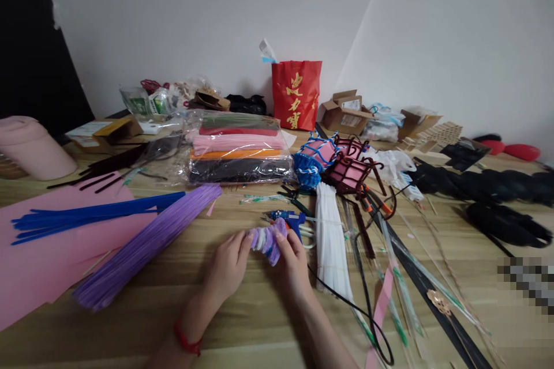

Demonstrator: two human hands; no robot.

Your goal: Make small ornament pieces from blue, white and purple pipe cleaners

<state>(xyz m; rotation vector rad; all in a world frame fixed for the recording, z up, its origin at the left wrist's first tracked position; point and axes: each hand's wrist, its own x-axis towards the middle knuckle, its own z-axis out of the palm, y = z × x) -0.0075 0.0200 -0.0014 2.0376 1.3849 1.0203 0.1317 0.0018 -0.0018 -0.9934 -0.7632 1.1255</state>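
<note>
Between my two hands is a coiled piece of purple and white pipe cleaners (263, 240), held over the near middle of the table. My left hand (229, 262) pinches its left end, and a red cord is around that wrist. My right hand (292, 256) grips the wider purple end on the right. Just behind the piece lies a blue hot glue gun (289, 219). A bundle of white pipe cleaners (331, 242) rests to the right of my right hand. Off to the left are a purple bundle (151, 248) and several blue pipe cleaners (90, 218).
Pink sheets (47, 242) lie at the left. Bagged coloured pipe cleaners (240, 147) and a red bag (296, 95) stand behind. Woven pink, blue and brown pieces (346, 170) sit beyond the glue gun. A black cable (346, 300) loops at the right, near a metal ruler-like strip (428, 279).
</note>
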